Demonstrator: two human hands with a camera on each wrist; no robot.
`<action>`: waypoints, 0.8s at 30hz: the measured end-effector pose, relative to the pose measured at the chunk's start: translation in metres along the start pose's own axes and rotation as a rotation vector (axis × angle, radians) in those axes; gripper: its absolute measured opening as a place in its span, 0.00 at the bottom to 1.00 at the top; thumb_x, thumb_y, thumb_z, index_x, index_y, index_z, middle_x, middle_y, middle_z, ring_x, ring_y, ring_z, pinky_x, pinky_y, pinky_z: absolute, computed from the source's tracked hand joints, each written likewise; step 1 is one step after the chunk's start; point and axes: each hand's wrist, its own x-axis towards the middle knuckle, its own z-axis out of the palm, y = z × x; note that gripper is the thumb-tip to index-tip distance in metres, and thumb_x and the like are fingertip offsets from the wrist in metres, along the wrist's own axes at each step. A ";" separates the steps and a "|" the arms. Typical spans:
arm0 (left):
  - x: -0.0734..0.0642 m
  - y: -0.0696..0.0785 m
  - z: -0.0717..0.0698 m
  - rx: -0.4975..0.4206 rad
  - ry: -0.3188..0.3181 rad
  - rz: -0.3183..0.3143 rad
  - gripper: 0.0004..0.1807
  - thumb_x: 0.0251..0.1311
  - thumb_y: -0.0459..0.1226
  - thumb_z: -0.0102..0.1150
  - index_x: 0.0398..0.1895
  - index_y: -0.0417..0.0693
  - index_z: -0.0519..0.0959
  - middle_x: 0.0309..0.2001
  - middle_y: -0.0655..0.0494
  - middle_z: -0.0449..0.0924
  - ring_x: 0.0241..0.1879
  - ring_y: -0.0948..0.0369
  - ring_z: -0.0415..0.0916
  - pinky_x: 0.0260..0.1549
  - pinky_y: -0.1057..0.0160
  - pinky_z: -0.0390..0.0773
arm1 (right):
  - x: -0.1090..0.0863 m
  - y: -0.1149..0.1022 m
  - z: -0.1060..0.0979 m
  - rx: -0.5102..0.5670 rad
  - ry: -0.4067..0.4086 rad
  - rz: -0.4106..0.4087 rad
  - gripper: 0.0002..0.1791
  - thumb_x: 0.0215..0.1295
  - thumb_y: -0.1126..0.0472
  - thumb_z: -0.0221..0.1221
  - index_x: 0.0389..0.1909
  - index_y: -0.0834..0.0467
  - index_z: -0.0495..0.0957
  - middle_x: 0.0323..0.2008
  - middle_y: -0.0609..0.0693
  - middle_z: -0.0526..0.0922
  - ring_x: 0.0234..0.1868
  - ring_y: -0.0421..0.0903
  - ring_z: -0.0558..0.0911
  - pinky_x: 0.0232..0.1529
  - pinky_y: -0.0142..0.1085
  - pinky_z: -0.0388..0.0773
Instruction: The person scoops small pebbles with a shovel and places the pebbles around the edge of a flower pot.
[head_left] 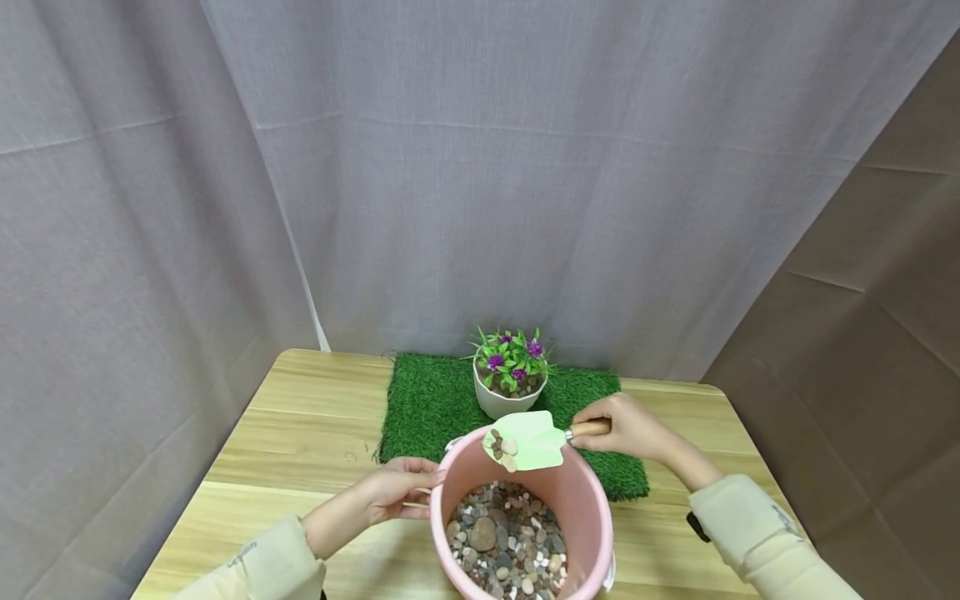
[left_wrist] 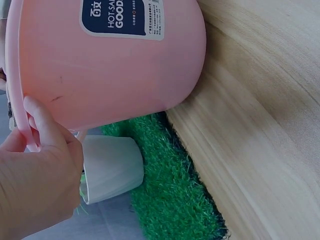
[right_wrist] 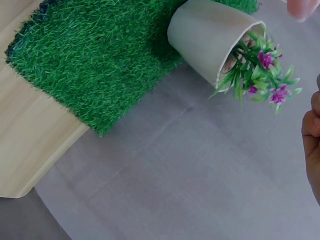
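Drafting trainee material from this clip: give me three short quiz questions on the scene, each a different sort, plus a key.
1. Which hand holds the trowel?
2. True or false: the flowerpot stands on the green mat, beyond the bucket.
3. Choose one. The trowel's blade carries: A) leaves, B) stones, C) flowers.

Key:
1. The right hand.
2. True.
3. B; a few stones lie near its tip.

On the pink bucket (left_wrist: 120,75), a label (left_wrist: 125,19) with cut-off "HOT-SA", "GOODS" and Chinese characters
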 end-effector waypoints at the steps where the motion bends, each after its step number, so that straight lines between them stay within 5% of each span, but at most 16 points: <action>1: 0.000 0.000 0.000 -0.001 0.000 -0.001 0.12 0.62 0.33 0.55 0.45 0.35 0.74 0.28 0.58 0.79 0.26 0.68 0.79 0.32 0.68 0.87 | -0.001 0.001 -0.001 -0.007 0.001 0.014 0.08 0.52 0.58 0.68 0.32 0.57 0.85 0.24 0.44 0.84 0.19 0.26 0.70 0.17 0.23 0.74; 10: 0.001 -0.001 -0.001 -0.004 -0.006 0.005 0.14 0.61 0.34 0.56 0.47 0.34 0.73 0.28 0.59 0.79 0.26 0.68 0.78 0.33 0.68 0.87 | -0.007 0.015 -0.008 -0.017 -0.017 0.133 0.14 0.55 0.56 0.66 0.36 0.63 0.84 0.30 0.53 0.87 0.24 0.28 0.78 0.26 0.24 0.80; 24: 0.000 0.000 0.000 -0.010 0.009 -0.005 0.13 0.61 0.33 0.55 0.47 0.34 0.73 0.28 0.58 0.78 0.26 0.67 0.77 0.35 0.66 0.87 | -0.009 0.035 -0.020 -0.013 0.025 0.256 0.14 0.58 0.56 0.64 0.36 0.64 0.84 0.30 0.52 0.86 0.20 0.29 0.73 0.20 0.24 0.75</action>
